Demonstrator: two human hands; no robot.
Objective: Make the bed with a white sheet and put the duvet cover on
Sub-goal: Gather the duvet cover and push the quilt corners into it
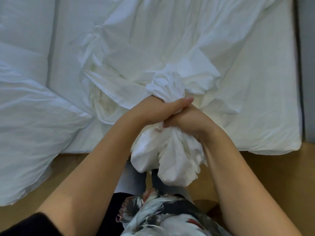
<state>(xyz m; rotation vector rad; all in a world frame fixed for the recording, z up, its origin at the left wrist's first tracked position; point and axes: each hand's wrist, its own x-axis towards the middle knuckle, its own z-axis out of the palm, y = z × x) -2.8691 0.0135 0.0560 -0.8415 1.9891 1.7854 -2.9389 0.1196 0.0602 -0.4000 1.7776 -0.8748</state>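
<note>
**Both hands clamp a bunched white sheet at the mattress edge**

Nearest the camera, short of the mattress (265, 103), are a black sleeve (25, 223) and a patterned garment (163, 218) over a wooden floor (259, 169). Above the garment, just off the mattress's near edge, a gathered tail of the white sheet (168, 160) hangs in a thick wad.

At that near edge the two bare forearms meet. The right hand (189, 125) has its fingers curled tightly round the neck of the wad. The left hand (158, 110) closes over the same neck from the other side. Its fingers (185, 100) lie across the top of the right hand, so the hands touch and overlap. Neither grip shows any gap.

Beyond the hands the sheet fans out from a knot of folds and spreads in creases over the middle of the mattress towards its far side. A puffy white duvet (34, 120) lies off the mattress's left side and spills down to the floor. Along the mattress's right side runs a grey strip (308, 68).
</note>
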